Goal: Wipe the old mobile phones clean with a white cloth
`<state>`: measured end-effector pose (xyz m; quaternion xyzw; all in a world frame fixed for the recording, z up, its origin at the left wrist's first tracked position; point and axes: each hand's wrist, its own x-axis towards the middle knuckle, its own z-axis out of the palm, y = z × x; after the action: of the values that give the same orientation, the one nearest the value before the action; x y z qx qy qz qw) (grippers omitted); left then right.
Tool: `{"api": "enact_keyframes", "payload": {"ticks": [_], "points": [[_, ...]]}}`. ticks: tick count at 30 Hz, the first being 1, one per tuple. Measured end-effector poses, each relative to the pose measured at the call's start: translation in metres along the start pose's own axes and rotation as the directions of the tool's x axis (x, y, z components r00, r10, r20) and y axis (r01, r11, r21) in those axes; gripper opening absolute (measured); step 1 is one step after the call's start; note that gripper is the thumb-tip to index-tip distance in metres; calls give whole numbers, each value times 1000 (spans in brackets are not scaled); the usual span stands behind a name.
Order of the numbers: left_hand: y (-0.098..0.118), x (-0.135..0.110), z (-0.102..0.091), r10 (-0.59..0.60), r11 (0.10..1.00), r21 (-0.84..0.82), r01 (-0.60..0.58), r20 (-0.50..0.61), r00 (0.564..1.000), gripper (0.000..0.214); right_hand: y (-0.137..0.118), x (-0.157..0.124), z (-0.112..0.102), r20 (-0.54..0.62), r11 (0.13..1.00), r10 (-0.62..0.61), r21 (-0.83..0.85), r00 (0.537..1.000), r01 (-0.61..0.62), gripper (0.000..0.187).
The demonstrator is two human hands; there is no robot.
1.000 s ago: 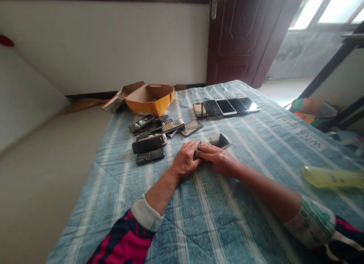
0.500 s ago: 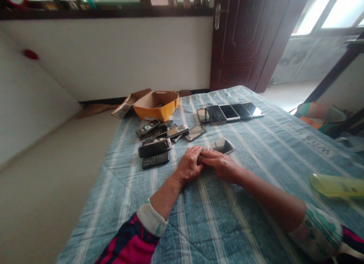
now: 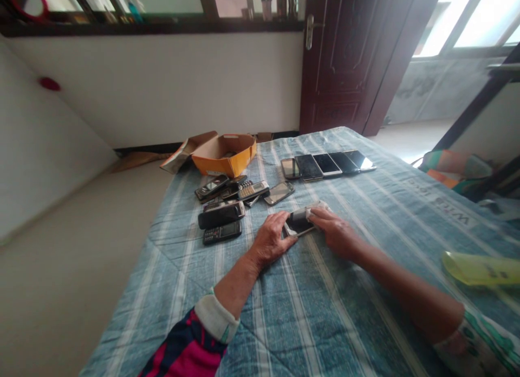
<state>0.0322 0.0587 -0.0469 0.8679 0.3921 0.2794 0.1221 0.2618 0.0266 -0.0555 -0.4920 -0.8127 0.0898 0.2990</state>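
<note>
A white-edged smartphone (image 3: pixel 299 223) lies screen up on the striped bed cover (image 3: pixel 284 323). My left hand (image 3: pixel 271 239) grips its left end between thumb and fingers. On its right end, my right hand (image 3: pixel 333 231) presses a crumpled white wipe (image 3: pixel 320 206) against the screen; the fingers partly hide the wipe. Left of my hands lies a pile of old keypad phones, with a black phone (image 3: pixel 221 214) and a keypad phone (image 3: pixel 222 233) nearest. Just beyond the held phone rests a grey touchscreen phone (image 3: pixel 279 193).
An open orange cardboard box (image 3: pixel 227 163) stands at the far left edge of the bed. Several smartphones lie in a row at the back, among them a white one (image 3: pixel 327 164). A yellow translucent object (image 3: pixel 479 268) lies at the right. Beyond is a brown door (image 3: pixel 341 68).
My right hand has slid rightward along the smartphone with the wipe, from its left end to its right end, uncovering more of the screen. My left hand stays at the left end.
</note>
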Motion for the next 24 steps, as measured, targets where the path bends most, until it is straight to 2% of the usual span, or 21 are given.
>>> {"api": "enact_keyframes", "payload": {"ticks": [5,9,12,15,18,20,24], "points": [[0,0,-1,-5,999,-35,5,6,1000,55,-42,23,12,94,988,-133,95,987,124,46],[0,1,-2,-9,997,-71,8,-11,1000,56,-46,39,14,128,985,-153,103,980,141,36],[2,1,-2,-11,998,-56,10,-22,1000,57,-30,41,10,112,997,-75,-8,991,76,41],[4,1,-3,-17,999,-40,16,-22,1000,59,-11,38,5,32,991,82,-111,996,-78,43],[5,1,-2,-20,999,-38,19,-27,999,59,-7,36,5,-35,973,183,-138,982,-187,39],[4,1,-2,-17,999,-40,16,-33,999,59,-15,36,10,-29,981,152,-121,988,-154,36],[1,1,-1,-7,998,-57,4,-43,999,59,-42,38,21,70,998,-27,-46,997,30,29]]}}
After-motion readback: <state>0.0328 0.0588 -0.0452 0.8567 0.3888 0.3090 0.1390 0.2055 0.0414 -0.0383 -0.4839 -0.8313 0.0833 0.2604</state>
